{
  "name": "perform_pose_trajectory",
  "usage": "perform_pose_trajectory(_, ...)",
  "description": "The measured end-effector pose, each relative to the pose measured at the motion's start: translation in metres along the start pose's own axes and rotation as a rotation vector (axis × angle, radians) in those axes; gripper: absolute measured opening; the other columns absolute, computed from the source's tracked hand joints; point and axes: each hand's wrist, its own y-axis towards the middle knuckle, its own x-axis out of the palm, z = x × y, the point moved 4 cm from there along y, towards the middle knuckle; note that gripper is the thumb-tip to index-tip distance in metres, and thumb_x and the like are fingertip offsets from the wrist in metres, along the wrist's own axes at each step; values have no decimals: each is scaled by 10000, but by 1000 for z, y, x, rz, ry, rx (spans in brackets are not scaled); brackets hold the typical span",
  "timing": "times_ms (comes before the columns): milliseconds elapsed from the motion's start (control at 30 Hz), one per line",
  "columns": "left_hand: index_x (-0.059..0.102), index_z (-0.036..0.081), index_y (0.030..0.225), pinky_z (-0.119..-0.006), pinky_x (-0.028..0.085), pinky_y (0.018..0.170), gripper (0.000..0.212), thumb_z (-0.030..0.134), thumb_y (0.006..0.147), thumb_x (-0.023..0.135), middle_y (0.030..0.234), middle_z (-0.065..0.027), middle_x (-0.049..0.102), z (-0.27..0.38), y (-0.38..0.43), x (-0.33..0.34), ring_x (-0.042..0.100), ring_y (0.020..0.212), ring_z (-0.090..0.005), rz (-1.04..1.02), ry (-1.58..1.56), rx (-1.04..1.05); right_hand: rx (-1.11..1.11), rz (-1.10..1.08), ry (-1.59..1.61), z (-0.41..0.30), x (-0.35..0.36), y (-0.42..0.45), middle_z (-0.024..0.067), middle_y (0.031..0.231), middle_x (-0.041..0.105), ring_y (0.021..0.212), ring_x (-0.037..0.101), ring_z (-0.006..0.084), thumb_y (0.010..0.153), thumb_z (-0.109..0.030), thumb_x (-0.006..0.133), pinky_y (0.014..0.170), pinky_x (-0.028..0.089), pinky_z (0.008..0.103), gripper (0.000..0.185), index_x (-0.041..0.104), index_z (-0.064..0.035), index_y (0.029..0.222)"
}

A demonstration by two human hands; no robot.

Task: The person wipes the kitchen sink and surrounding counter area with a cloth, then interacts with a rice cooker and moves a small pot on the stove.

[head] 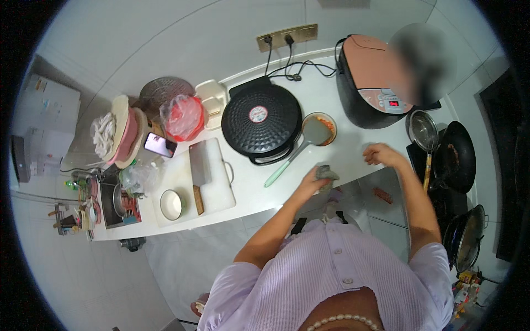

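Note:
My left hand (313,181) grips a crumpled grey-green cloth (327,175) at the front edge of the white countertop (248,182). To its right, my right hand (379,155) hovers over or rests on the counter near the edge, its fingers curled; whether they hold anything cannot be told. Beyond my hands, a spatula (316,131) with a pale green handle lies across a bowl (331,120) of orange-red food. A round black electric griddle (261,118), its lid down, stands left of the bowl.
A cleaver (199,165) lies on a white cutting board (221,186), beside a white bowl (171,205) and a phone (160,145). A pink-lidded rice cooker (366,74) stands behind at the right. A strainer (423,128) and black wok (455,157) sit on the right. The sink (108,207) is far left.

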Motion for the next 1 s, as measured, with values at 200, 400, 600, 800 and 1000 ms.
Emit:
perform_pose_trajectory(200, 474, 6, 1165, -259, 443, 770, 378, 115, 821, 588, 973, -61, 585, 21, -101, -138, 551, 858, -144, 514, 164, 127, -334, 340, -49, -4, 157, 27, 149, 957, 627, 889, 605, 269, 771, 39, 437, 780, 474, 351, 265, 583, 2, 990)
perform_pose_trajectory(400, 506, 21, 1020, -275, 447, 732, 216, 51, 818, 577, 861, -72, 580, 67, -138, -214, 551, 791, -155, 867, 490, 253, -342, 676, -352, -8, 232, 30, 184, 1011, 591, 968, 547, 338, 751, 27, 461, 849, 440, 395, 263, 593, -5, 977)
perform_pose_trajectory(600, 500, 15, 1047, -366, 437, 778, 308, -14, 746, 561, 917, -160, 577, 85, -108, -263, 560, 867, -302, 964, 874, 381, -264, 663, -538, -17, 253, 28, 179, 1037, 583, 993, 533, 330, 737, 7, 484, 861, 436, 397, 288, 574, -2, 1011)
perform_pose_trajectory(800, 550, 72, 1021, -394, 438, 776, 335, -16, 699, 562, 973, -142, 583, 100, -58, -291, 547, 911, -344, 862, 1124, 376, -311, 701, -519, 0, 252, 27, 148, 1144, 564, 1098, 505, 290, 728, 17, 471, 941, 408, 360, 305, 578, 2, 1012)
perform_pose_trajectory(1000, 527, 56, 1075, -388, 435, 843, 373, -5, 709, 556, 1072, -167, 565, 97, -18, -326, 533, 1004, -335, 754, 1337, 245, -306, 703, -520, 2, 255, 28, 137, 1186, 548, 1134, 491, 272, 706, 28, 473, 963, 398, 350, 267, 602, 8, 938)
